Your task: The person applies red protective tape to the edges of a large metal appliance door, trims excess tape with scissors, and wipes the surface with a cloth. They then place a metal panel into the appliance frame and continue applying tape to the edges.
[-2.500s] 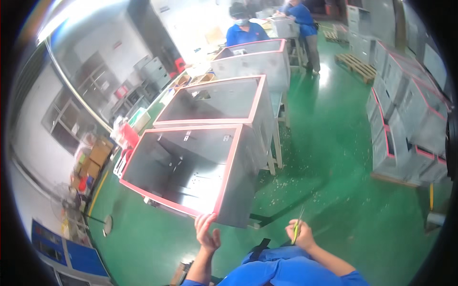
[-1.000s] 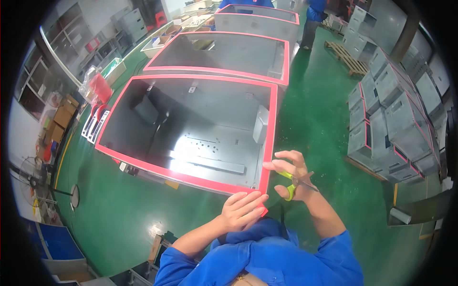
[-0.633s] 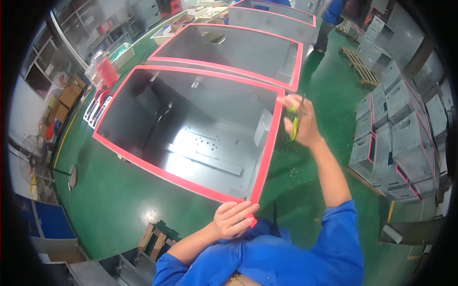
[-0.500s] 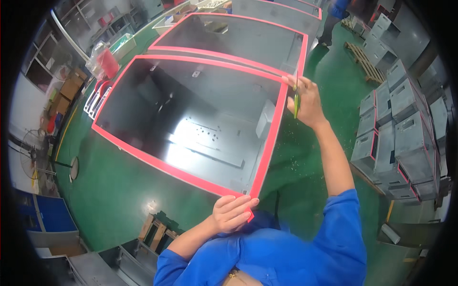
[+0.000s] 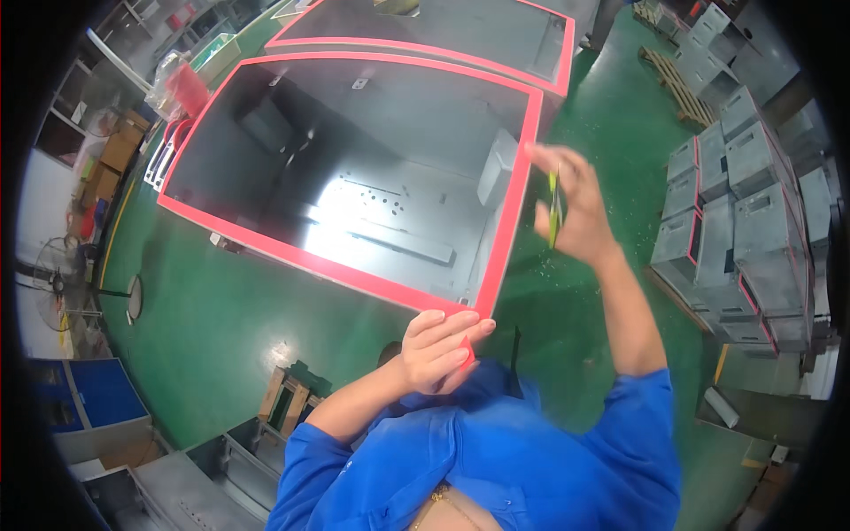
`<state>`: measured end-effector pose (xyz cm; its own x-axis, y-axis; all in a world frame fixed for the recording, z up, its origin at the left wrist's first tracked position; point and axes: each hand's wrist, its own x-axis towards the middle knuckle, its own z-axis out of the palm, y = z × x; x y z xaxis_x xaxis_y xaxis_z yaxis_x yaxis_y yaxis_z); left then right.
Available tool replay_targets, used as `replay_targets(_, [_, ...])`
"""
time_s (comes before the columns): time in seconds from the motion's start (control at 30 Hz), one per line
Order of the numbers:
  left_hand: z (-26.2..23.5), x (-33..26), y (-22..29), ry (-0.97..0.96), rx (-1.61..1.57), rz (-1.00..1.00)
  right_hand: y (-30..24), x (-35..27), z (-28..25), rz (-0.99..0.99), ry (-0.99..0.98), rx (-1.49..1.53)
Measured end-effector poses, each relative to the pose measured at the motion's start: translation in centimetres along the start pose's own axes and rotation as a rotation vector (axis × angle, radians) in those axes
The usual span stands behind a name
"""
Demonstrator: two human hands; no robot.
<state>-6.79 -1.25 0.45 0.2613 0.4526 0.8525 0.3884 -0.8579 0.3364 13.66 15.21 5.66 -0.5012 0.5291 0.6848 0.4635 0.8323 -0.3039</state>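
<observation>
A large grey metal cabinet box lies with its open side up, its rim covered in red strip. My left hand is at the near right corner, fingertips against the rim. A small red strip end shows between its thumb and fingers. Beside the right-hand rim, my right hand holds a slim yellow-green tool, which looks like small snips. The fingers are partly bent around it, and the index fingertip is close to the rim.
Another red-rimmed cabinet box lies just beyond. Red handled parts and a red roll in plastic are at the left. Grey boxes are stacked at the right near a pallet. A fan stands far left.
The cabinet sits higher in the picture. My left hand has moved up with its near corner. My right hand has shifted slightly right and down from the far right corner, tool still held.
</observation>
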Motion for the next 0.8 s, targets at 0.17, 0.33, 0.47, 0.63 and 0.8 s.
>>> replay_targets(0.17, [-0.4,-0.8,-0.5,-0.040,-0.181,0.059,-10.5,-4.7,-0.4,0.054,-0.093,0.026])
replay_targets(0.33, [-4.8,-6.8,-0.3,-0.267,-0.320,-0.285,-17.6,-8.4,1.3,0.148,-0.037,0.158])
replay_targets(0.47, [-11.8,-16.8,-1.2,-0.047,-0.273,-0.897,-24.2,-13.6,8.8,0.605,-0.172,0.519])
replay_targets(0.63, [-21.4,-25.8,-1.8,0.111,-0.274,-1.171,-28.9,-12.8,19.4,0.798,-0.144,0.645])
replay_targets(0.8, [-25.6,-25.5,0.0,0.335,-0.460,-1.195,-34.0,-6.6,26.3,0.748,-0.328,0.738])
